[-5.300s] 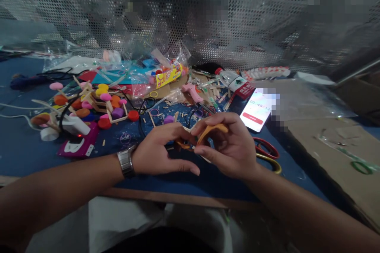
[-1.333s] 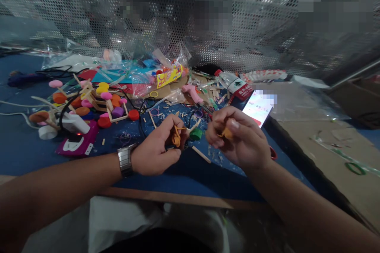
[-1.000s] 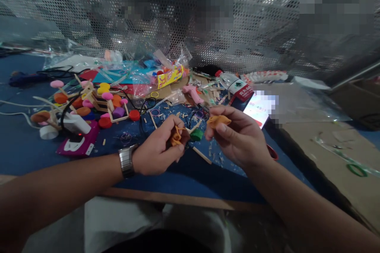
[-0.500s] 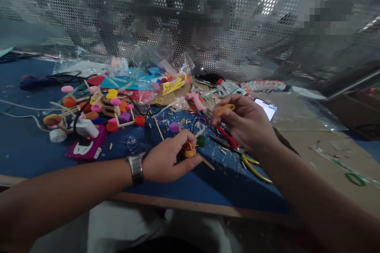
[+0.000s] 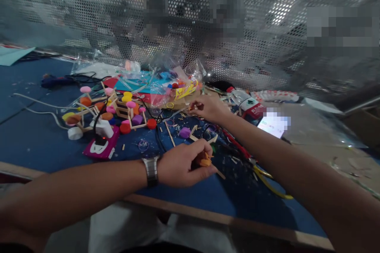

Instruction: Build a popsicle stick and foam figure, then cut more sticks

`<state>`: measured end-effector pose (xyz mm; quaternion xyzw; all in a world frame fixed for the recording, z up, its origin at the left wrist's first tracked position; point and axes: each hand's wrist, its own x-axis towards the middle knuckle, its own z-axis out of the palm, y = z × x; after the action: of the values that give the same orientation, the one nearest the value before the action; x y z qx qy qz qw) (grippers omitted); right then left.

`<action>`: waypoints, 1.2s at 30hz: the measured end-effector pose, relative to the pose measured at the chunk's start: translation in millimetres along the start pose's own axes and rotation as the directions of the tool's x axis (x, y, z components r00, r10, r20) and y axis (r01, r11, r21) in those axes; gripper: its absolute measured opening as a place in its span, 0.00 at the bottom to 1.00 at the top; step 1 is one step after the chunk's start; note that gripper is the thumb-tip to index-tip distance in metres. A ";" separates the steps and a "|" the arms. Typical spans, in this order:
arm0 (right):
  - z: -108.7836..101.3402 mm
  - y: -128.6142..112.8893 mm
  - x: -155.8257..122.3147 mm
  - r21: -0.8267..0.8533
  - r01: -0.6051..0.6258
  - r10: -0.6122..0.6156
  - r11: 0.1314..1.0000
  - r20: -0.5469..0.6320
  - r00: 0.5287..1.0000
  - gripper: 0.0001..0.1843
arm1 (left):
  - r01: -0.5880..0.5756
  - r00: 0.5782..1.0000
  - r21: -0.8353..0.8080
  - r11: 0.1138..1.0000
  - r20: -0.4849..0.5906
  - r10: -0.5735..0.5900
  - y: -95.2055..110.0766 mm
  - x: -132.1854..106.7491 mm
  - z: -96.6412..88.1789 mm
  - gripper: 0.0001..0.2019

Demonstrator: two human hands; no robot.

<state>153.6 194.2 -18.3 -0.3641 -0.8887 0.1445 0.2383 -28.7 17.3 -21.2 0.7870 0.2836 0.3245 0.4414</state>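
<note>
My left hand [image 5: 184, 165], with a metal watch [image 5: 151, 170] at its wrist, is closed around a crumpled orange piece [image 5: 205, 161]. What the orange piece is made of I cannot tell. Beyond it, my right hand [image 5: 211, 108] reaches over scraps at the back of the blue table, thumb and fingers pinched. A hint of orange shows at those fingertips, too small to name. Just past my left hand lie wooden sticks [image 5: 194, 133] joined to a purple disc [image 5: 185, 133]. A flat stick [image 5: 220, 173] pokes out near my left thumb.
Stick frames with coloured discs [image 5: 127, 110] stand left, behind a magenta power block [image 5: 110, 142]. Red-handled pliers [image 5: 237, 144] and a yellow-handled tool [image 5: 271, 184] lie under my right forearm. A lit phone [image 5: 271, 123], plastic bags and a perforated metal screen [image 5: 184, 8] surround the area.
My right hand has moved left and away from me, from above the pliers to the scraps at the back. My left hand still grips the orange piece. The camera view has shifted left.
</note>
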 end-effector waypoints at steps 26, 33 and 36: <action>-72.3 -104.3 -113.1 0.118 0.139 -0.104 0.983 -0.265 0.959 0.15 | 0.099 0.991 -0.405 0.909 -0.046 -0.129 2.2 10.2 -1.6 0.22; -29.4 -136.5 -156.6 0.005 0.231 -0.215 0.973 -0.338 0.916 0.29 | 0.121 0.993 -0.543 0.831 0.072 -0.098 31.2 17.9 1.0 0.24; -21.4 -142.1 -162.0 0.052 0.218 -0.170 0.974 -0.463 0.870 0.25 | 0.175 0.984 -0.578 0.797 0.118 -0.131 40.8 16.3 3.0 0.25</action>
<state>183.4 -18.5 9.4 -0.2838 -0.8313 0.0759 0.4718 -9.7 9.4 17.8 0.5985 0.2163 0.3309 0.6968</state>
